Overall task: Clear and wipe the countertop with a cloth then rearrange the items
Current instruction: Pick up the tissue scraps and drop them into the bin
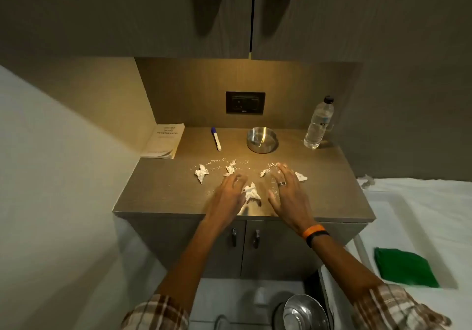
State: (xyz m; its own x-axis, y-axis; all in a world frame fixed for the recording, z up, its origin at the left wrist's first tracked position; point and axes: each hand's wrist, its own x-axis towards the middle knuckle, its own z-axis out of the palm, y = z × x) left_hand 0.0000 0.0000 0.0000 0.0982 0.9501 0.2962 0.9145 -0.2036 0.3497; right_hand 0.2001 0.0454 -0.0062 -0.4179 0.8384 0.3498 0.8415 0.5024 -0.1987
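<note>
Several crumpled white paper scraps lie on the brown countertop (158, 191) among scattered white crumbs (219, 162); one scrap (251, 192) sits between my hands, another (201, 172) lies further left, and one (301, 176) lies to the right. My left hand (229, 194) and my right hand (286, 189) hover flat over the counter's front, fingers spread, holding nothing. At the back stand a book (164, 140), a blue-capped marker (216, 138), a steel bowl (261, 139) and a water bottle (318, 123). A green cloth (403, 267) lies on the white bed at the right.
Upper cabinets (229, 12) hang above the counter, and a wall socket (245, 102) sits in the back panel. Cabinet doors with two handles (245, 237) are below. A steel plate (304, 313) rests low by my feet. The white bed (421, 201) borders the right side.
</note>
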